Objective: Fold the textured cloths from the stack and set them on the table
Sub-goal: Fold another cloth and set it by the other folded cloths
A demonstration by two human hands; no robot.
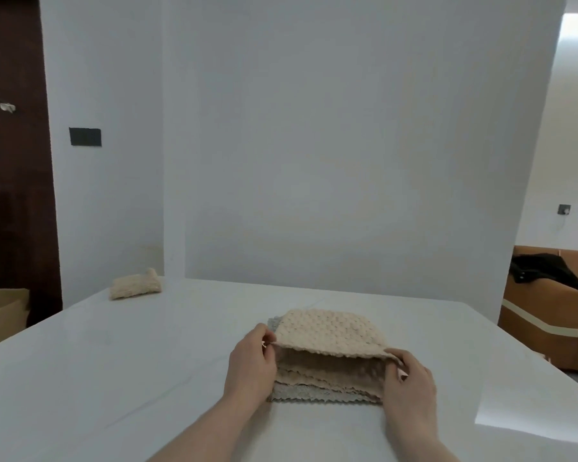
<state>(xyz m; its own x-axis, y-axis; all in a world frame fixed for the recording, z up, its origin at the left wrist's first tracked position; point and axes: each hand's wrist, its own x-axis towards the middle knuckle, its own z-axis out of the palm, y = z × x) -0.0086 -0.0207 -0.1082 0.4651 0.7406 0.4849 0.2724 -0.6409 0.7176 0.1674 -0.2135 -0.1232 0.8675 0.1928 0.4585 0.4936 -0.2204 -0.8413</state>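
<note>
A stack of textured cloths in beige and grey lies on the white table just in front of me. Its top cream cloth has its near edge lifted off the pile. My left hand pinches that cloth's near left corner. My right hand pinches its near right corner. One folded cream cloth sits at the table's far left corner.
A white wall stands right behind the table. A cardboard box is off the left edge beside a dark door. To the right stands a brown sofa with a black garment on it.
</note>
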